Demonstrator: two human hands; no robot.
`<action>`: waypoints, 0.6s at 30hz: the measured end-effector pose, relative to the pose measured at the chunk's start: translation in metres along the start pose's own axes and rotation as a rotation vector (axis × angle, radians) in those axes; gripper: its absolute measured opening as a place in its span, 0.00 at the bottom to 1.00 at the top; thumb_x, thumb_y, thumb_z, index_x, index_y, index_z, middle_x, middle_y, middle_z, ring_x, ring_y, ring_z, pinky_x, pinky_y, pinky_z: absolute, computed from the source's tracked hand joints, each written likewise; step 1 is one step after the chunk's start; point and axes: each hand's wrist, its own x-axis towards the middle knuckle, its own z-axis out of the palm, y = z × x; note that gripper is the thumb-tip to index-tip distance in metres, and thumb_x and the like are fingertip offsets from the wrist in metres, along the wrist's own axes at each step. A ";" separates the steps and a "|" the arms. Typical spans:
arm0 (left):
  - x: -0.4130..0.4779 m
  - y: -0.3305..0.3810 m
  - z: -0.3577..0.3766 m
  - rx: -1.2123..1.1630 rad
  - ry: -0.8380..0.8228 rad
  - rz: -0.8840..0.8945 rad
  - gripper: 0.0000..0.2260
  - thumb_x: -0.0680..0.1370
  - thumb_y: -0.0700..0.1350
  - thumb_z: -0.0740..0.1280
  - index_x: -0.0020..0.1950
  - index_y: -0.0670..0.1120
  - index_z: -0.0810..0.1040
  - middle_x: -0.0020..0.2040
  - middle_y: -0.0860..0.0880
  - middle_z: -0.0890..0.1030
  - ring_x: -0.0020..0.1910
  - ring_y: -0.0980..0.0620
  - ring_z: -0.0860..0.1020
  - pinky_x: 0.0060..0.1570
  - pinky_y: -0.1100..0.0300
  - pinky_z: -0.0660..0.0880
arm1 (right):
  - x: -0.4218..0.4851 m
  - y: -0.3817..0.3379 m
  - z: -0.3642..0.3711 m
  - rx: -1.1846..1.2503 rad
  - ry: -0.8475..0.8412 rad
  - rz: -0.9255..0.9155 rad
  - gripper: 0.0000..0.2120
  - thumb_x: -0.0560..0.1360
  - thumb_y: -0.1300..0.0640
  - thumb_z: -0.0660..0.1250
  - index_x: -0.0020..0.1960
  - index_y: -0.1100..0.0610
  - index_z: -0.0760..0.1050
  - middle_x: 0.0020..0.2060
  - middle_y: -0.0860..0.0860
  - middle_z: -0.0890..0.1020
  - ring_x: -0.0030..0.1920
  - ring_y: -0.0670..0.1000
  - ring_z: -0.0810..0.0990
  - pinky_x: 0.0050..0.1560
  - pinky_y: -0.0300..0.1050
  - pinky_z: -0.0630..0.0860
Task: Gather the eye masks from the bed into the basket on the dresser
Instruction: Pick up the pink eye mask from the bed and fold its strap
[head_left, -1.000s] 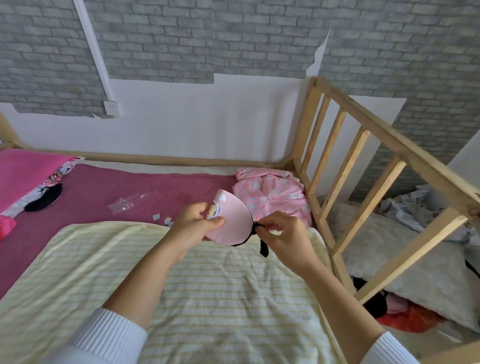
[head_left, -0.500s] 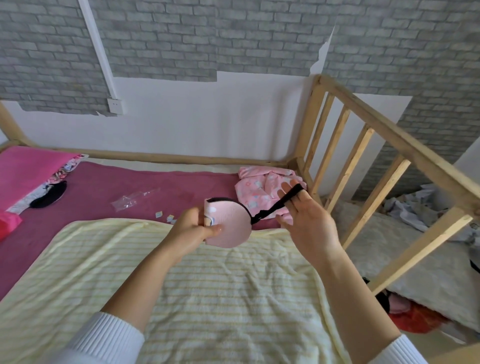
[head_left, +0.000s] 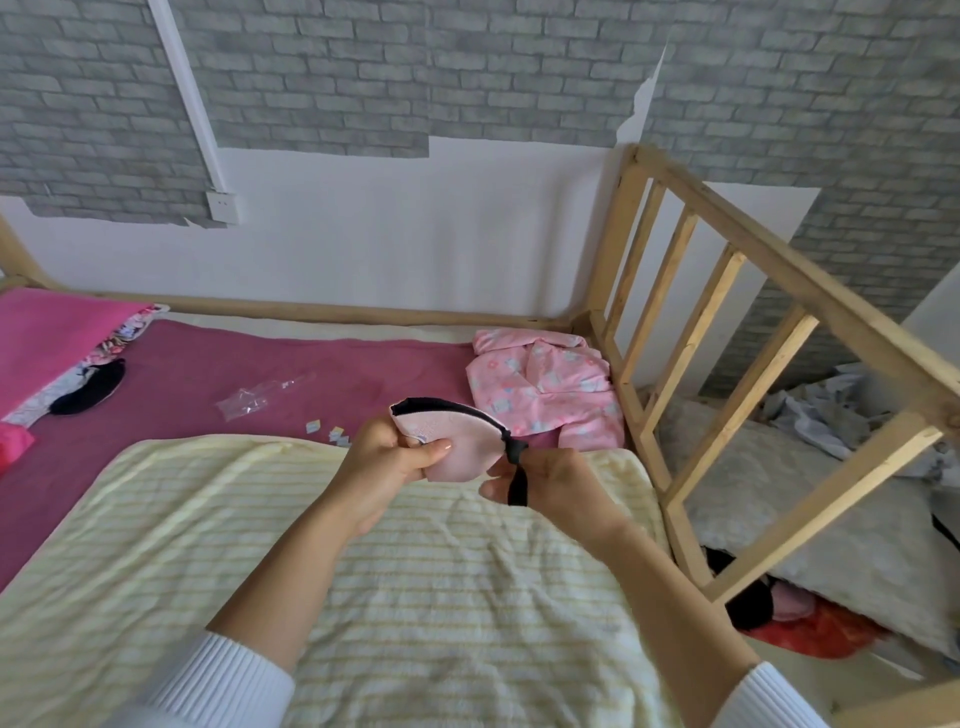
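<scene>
A pink eye mask (head_left: 460, 441) with black edging is held folded in the air over the bed. My left hand (head_left: 395, 457) pinches its left side. My right hand (head_left: 550, 480) grips its black strap (head_left: 517, 475) at the right end, the strap wound over the fingers. A black eye mask (head_left: 88, 387) lies at the far left of the bed, beside the pink pillow. Neither the basket nor the dresser is in view.
A yellow striped blanket (head_left: 363, 571) covers the near bed, over a magenta sheet (head_left: 249, 364). Pink pyjamas (head_left: 550, 384) lie in the far right corner. A clear plastic wrapper (head_left: 254, 397) and small paper scraps (head_left: 327, 431) lie on the sheet. A wooden rail (head_left: 727, 332) bounds the right side.
My right hand, which had stretched the strap up and to the right, has come back down close to the mask with the strap wound on its fingers. The mask tilted flatter.
</scene>
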 end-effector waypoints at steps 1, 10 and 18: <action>0.000 -0.001 0.003 -0.020 -0.014 -0.008 0.09 0.73 0.35 0.70 0.35 0.46 0.82 0.38 0.50 0.85 0.45 0.51 0.84 0.43 0.60 0.81 | -0.002 0.001 0.003 0.072 0.013 0.012 0.21 0.63 0.53 0.78 0.47 0.68 0.80 0.41 0.57 0.83 0.44 0.47 0.80 0.51 0.40 0.78; -0.005 -0.011 0.023 0.031 0.259 -0.031 0.06 0.71 0.45 0.74 0.45 0.50 0.79 0.43 0.52 0.82 0.45 0.54 0.81 0.48 0.58 0.77 | 0.007 0.009 0.021 0.829 0.244 0.307 0.10 0.73 0.63 0.66 0.51 0.56 0.83 0.47 0.48 0.86 0.52 0.47 0.80 0.51 0.48 0.73; -0.048 -0.037 0.041 0.321 0.204 0.059 0.06 0.72 0.47 0.70 0.43 0.57 0.85 0.29 0.46 0.79 0.28 0.52 0.76 0.31 0.61 0.71 | 0.008 0.008 0.059 0.839 0.078 0.473 0.11 0.70 0.51 0.73 0.51 0.51 0.81 0.43 0.47 0.84 0.51 0.48 0.81 0.58 0.53 0.71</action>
